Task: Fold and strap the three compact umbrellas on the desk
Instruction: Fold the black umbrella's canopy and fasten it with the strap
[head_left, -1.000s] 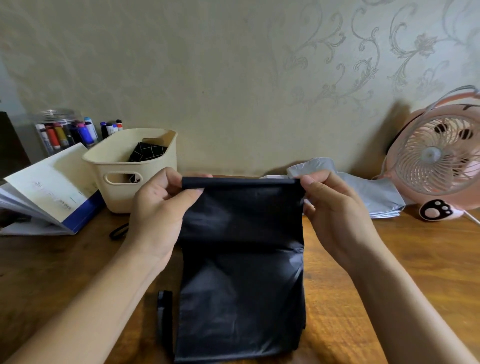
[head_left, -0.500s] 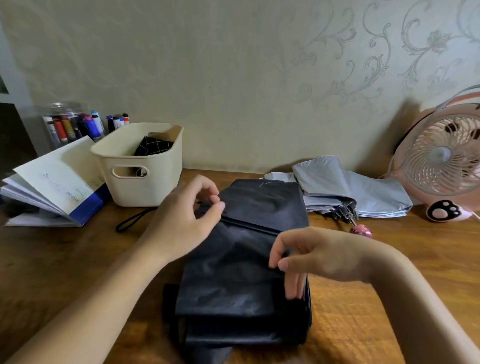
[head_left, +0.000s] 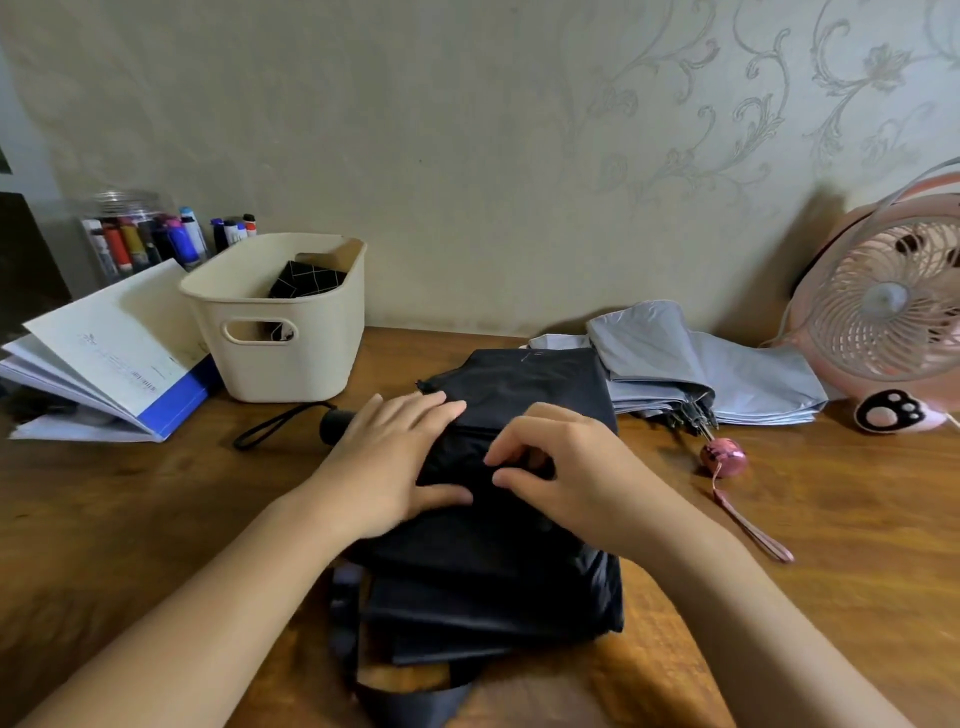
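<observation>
Head view: black umbrella (head_left: 524, 384) lies under the hands, left hand (head_left: 387, 462) pressing flat, right hand (head_left: 571, 478) pinching fabric.

There is one camera, and it sits on the person's head. It looks forward and down at the desk (head_left: 130, 519). It is very near: both arms come in from the bottom edge. The left hand (head_left: 384, 467) and right hand (head_left: 571, 478) meet on the black umbrella (head_left: 493, 561) in the middle. The wall (head_left: 467, 130) faces the camera and fills the top half. The view is wide, from the books (head_left: 104, 364) at the left edge to the fan (head_left: 883, 306), cut by the right edge.
</observation>
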